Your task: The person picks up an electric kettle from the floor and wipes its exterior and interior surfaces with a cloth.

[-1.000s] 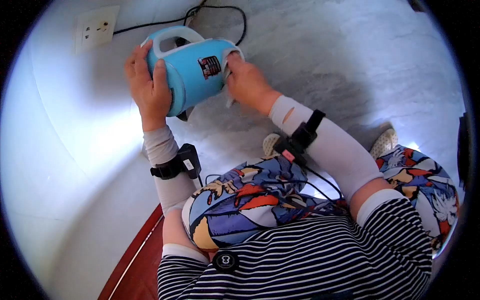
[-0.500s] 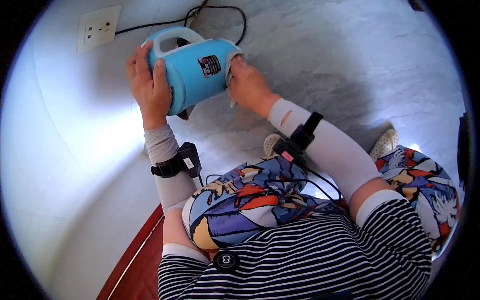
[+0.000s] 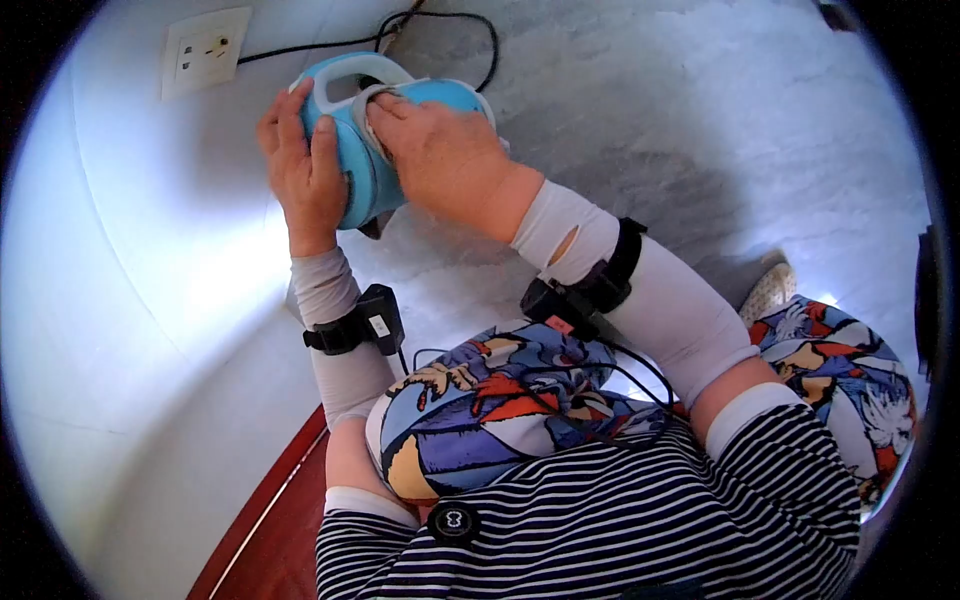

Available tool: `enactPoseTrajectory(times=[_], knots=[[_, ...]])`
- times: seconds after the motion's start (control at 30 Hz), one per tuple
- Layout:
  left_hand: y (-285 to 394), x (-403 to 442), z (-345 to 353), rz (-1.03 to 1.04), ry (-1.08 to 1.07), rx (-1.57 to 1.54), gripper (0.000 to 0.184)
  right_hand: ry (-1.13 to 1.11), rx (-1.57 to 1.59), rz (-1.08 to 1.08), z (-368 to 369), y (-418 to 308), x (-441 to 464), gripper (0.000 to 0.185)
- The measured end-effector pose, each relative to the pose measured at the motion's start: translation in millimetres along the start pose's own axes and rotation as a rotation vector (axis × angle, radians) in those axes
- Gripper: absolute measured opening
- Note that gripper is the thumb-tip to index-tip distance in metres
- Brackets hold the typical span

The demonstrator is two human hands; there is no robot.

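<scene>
A light blue kettle (image 3: 365,170) with a white handle lies tilted on its side above the floor. My left hand (image 3: 305,170) grips its lid end, fingers spread over the end and thumb on the near side. My right hand (image 3: 440,155) presses a grey cloth (image 3: 372,120) against the kettle's side, close to the lid end and the handle. That hand covers the label and most of the kettle's body. A dark piece of the kettle shows below my left thumb.
A wall socket (image 3: 206,52) is at the upper left, with a black cable (image 3: 310,48) running from it and looping behind the kettle. Grey marbled floor (image 3: 620,120) spreads to the right. A red edge (image 3: 275,510) lies at the lower left, and a shoe (image 3: 770,290) at the right.
My right hand has moved left with the cloth, from the kettle's far right end to near the lid end, and now hides the label. My left hand keeps its hold.
</scene>
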State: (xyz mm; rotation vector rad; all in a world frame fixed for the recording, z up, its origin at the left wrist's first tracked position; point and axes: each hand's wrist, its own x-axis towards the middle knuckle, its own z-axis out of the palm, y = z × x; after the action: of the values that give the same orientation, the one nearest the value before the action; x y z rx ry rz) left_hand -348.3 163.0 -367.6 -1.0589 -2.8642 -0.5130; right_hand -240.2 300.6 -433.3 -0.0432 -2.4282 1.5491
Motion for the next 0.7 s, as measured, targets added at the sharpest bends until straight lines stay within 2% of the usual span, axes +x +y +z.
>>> enactPoseTrajectory(times=[0.1,0.17,0.3,0.37,0.4,0.47,0.5,0.57,0.7], knots=[[-6.9,0.4,2.6,0.031,-0.005,0.015,0.044,-0.013,-0.072,-0.028,10.6,2.5,-6.3,0.054],[-7.6,-2.1,3.4,-0.035,-0.005,-0.034,0.045,0.131,-0.041,-0.064,17.6,-9.4,-29.6,0.047],[-21.0,-5.7,3.9,-0.017,-0.001,-0.029,0.047,0.134,0.010,-0.149,18.8,-19.7,-40.1,0.045],[-19.2,-5.4,3.0,-0.076,-0.006,-0.127,0.061,0.102,-0.065,-0.151,11.3,-25.4,-36.5,0.042],[-19.8,-3.9,3.2,-0.069,-0.001,-0.125,0.061,0.109,-0.067,-0.156,5.6,-26.5,-31.7,0.042],[-25.8,-2.8,4.2,-0.087,-0.007,-0.226,0.082,0.125,-0.223,-0.184,-1.6,-24.2,-14.7,0.042],[-25.3,-1.6,4.7,-0.087,-0.005,-0.229,0.082,0.124,-0.225,-0.184,-1.7,-21.3,-3.6,0.042],[-23.3,0.9,4.7,-0.051,-0.042,-0.175,0.094,0.066,-0.178,-0.172,-0.3,-11.7,17.1,0.038],[-22.0,3.4,7.4,-0.028,-0.045,-0.224,0.100,-0.034,-0.203,-0.079,-3.0,10.4,13.2,0.040]])
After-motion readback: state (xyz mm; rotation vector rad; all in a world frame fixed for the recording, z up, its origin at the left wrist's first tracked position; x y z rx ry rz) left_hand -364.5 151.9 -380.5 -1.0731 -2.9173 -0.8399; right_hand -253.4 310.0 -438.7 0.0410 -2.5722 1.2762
